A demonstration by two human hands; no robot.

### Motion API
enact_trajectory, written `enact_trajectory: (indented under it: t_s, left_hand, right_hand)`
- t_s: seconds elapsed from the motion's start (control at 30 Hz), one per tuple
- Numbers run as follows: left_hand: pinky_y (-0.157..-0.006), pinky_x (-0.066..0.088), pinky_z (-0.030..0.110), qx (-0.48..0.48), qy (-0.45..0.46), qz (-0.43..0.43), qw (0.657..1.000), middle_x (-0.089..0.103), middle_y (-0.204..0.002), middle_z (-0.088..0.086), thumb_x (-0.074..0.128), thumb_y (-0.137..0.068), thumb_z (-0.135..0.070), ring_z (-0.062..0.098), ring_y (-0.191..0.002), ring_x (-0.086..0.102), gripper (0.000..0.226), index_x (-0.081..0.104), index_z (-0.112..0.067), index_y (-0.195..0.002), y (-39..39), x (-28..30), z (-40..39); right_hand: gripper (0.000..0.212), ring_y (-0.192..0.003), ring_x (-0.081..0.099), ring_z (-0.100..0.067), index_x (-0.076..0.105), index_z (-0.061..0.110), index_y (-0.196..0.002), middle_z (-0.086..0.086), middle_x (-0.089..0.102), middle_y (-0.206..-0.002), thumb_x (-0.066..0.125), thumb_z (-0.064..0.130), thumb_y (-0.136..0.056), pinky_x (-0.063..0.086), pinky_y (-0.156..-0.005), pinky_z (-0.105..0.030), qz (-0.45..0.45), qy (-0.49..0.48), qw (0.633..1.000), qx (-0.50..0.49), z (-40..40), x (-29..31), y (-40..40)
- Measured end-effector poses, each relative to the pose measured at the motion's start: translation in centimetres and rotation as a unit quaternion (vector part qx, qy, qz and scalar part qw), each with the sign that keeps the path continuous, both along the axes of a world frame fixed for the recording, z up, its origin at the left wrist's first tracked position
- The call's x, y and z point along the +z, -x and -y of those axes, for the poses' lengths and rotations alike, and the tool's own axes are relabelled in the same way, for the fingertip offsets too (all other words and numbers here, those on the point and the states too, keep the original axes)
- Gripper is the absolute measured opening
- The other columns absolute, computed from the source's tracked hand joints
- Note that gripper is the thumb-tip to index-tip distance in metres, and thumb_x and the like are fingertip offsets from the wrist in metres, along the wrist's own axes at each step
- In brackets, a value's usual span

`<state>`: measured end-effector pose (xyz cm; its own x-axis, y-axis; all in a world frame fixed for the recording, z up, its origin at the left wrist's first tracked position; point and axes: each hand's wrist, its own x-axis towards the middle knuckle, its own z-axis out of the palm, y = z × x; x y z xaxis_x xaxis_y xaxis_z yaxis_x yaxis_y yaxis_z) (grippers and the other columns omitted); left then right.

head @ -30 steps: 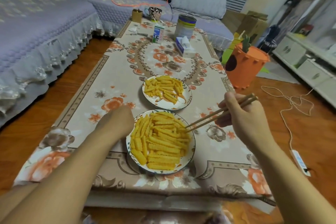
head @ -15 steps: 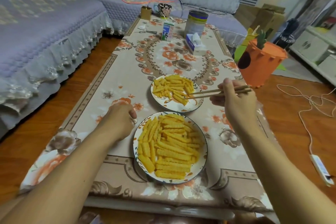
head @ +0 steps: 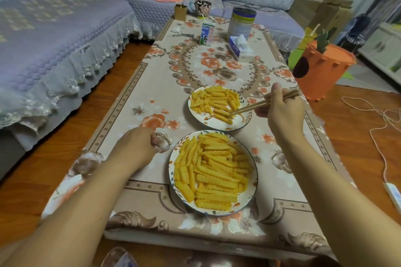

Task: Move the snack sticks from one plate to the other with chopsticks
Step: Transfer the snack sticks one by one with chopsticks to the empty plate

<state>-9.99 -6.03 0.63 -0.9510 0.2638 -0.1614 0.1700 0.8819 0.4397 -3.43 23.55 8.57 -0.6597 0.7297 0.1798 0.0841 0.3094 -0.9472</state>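
Note:
Two white plates of yellow crinkled snack sticks sit on the flowered tablecloth. The near plate (head: 253,188) is heaped with snack sticks (head: 211,172). The far plate (head: 244,122) holds fewer sticks (head: 213,101). My right hand (head: 284,110) grips wooden chopsticks (head: 256,105), whose tips touch sticks at the far plate's right side. My left hand (head: 137,149) rests on the cloth just left of the near plate, fingers curled, holding nothing.
At the table's far end stand a milk carton (head: 207,33), a tin can (head: 242,21), a tissue box (head: 240,49), a mug (head: 201,7) and a small box (head: 180,12). An orange bin (head: 321,71) stands right of the table; a sofa (head: 54,34) on the left.
My right hand carried the chopsticks from the near plate's right rim up to the far plate and lowered the tips onto its sticks. My left hand stayed beside the near plate.

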Motion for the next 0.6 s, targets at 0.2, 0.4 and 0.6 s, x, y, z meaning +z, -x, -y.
enact_trajectory:
  t_s: [0.2, 0.4, 0.6]
  left_hand:
    - [-0.076, 0.048, 0.034, 0.016, 0.005, 0.026, 1.0, 0.062, -0.092, -0.005, 0.061, -0.092, -0.019, 0.022, -0.09, 0.058, 0.015, 0.062, -0.029, -0.08, -0.2, 0.2, -0.7]
    - [-0.053, 0.053, 0.033, 0.063, -0.143, 0.258, 0.953, 0.068, -0.076, 0.019, 0.049, -0.105, -0.021, 0.028, -0.054, 0.063, 0.023, 0.057, -0.005, -0.089, -0.9, 0.7, -1.0]
    - [-0.089, 0.046, 0.044, 0.097, 0.035, -0.041, 0.994, 0.056, -0.128, 0.011, 0.048, -0.096, -0.02, 0.034, -0.115, 0.053, 0.027, 0.06, -0.023, -0.121, -0.3, 0.7, -0.1]
  right_hand:
    - [0.046, -0.063, 0.073, -0.036, 0.065, 0.004, -0.082, -0.018, 0.07, -0.069, 0.045, 0.035, -0.109, 0.064, -0.06, -0.043, -0.028, 0.03, 0.999, 0.021, 0.3, 4.0, -3.4]
    - [0.05, -0.057, 0.071, -0.033, 0.065, -0.004, -0.088, -0.018, 0.069, -0.062, 0.046, 0.037, -0.108, 0.064, -0.055, -0.04, 0.05, 0.068, 0.991, 0.102, 1.6, 5.6, -6.8]
    - [0.052, -0.056, 0.072, -0.035, 0.065, -0.004, -0.086, -0.017, 0.069, -0.058, 0.045, 0.037, -0.109, 0.064, -0.055, -0.041, 0.075, 0.048, 0.991, 0.104, 2.2, 5.4, -7.4]
